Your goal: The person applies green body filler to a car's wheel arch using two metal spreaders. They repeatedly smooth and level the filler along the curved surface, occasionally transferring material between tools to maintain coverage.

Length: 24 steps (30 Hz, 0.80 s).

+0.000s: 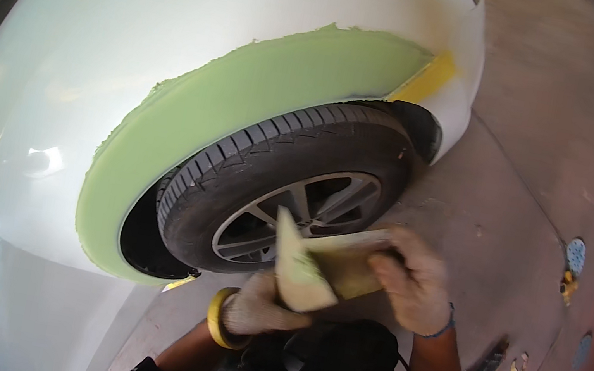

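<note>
The left hand (262, 307) grips the pale plate (296, 268) low down while the right hand (415, 280) pinches the board (348, 265) by its outer end, both before the wheel (290, 177). Each looks light and stiff, probably slick where smeared, so clean edges suit gripping. Blur leaves me unsure whether they touch; the left fingertips are hidden.

Gloved left hand (259, 309) grips pale, green-smeared sheet (298, 271); gloved right hand (419, 278), flat piece (353, 264). Green patch (276, 76) above tire (283, 153).
</note>
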Each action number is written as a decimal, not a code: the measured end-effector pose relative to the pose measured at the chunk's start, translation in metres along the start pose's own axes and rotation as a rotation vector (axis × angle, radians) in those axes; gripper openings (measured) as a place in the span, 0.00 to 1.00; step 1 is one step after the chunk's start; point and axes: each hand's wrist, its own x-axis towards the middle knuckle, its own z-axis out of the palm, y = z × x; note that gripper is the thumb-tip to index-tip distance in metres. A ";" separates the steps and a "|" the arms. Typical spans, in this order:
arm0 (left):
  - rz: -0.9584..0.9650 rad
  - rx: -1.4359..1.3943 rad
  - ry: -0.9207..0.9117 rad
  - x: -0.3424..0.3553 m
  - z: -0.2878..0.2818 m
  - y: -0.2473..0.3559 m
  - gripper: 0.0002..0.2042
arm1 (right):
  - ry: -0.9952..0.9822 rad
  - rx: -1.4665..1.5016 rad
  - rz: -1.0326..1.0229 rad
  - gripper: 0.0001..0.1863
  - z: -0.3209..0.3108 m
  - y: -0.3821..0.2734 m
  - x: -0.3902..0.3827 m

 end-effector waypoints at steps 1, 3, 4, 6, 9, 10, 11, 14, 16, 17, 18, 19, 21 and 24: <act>-0.037 -0.191 -0.024 -0.004 -0.006 -0.009 0.22 | -0.024 0.033 0.031 0.14 0.001 -0.003 0.002; -0.030 -0.243 -0.013 -0.015 -0.009 -0.011 0.23 | -0.046 0.115 0.041 0.15 0.007 -0.003 0.004; 0.058 -0.053 0.012 -0.016 -0.005 -0.009 0.22 | -0.018 0.166 -0.007 0.15 0.011 0.001 0.006; -0.013 0.009 -0.027 -0.006 -0.003 -0.009 0.24 | 0.024 0.136 -0.059 0.16 0.017 0.006 0.006; -0.025 -0.230 -0.007 -0.012 -0.004 -0.008 0.27 | 0.036 0.081 0.151 0.19 0.028 0.010 0.007; 0.007 -0.246 -0.006 -0.012 -0.005 -0.006 0.28 | 0.041 0.164 0.206 0.19 0.032 0.009 0.008; 0.022 -0.042 -0.041 -0.006 -0.006 0.003 0.28 | 0.054 0.243 0.260 0.19 0.036 0.006 0.009; -0.026 -0.265 -0.003 -0.002 -0.002 -0.003 0.26 | -0.073 0.167 0.441 0.19 0.033 0.005 0.006; -0.058 -0.531 0.087 -0.011 -0.007 -0.008 0.24 | -0.090 0.024 0.305 0.20 0.025 0.012 0.007; -0.065 -0.560 0.137 -0.014 -0.011 -0.008 0.22 | 0.012 -0.019 0.224 0.21 0.018 0.015 0.009; -0.095 -0.542 0.168 -0.016 -0.012 -0.010 0.20 | 0.108 0.004 0.145 0.23 0.009 0.012 0.014; -0.125 -0.505 0.185 -0.016 -0.012 -0.010 0.19 | 0.197 0.016 0.061 0.25 0.000 0.009 0.020; -0.202 -0.411 0.165 -0.017 -0.012 -0.010 0.18 | 0.351 0.156 -0.096 0.28 -0.019 -0.004 0.053; -0.223 -0.352 0.115 -0.019 -0.010 -0.020 0.16 | 0.484 0.255 -0.252 0.26 -0.041 -0.008 0.099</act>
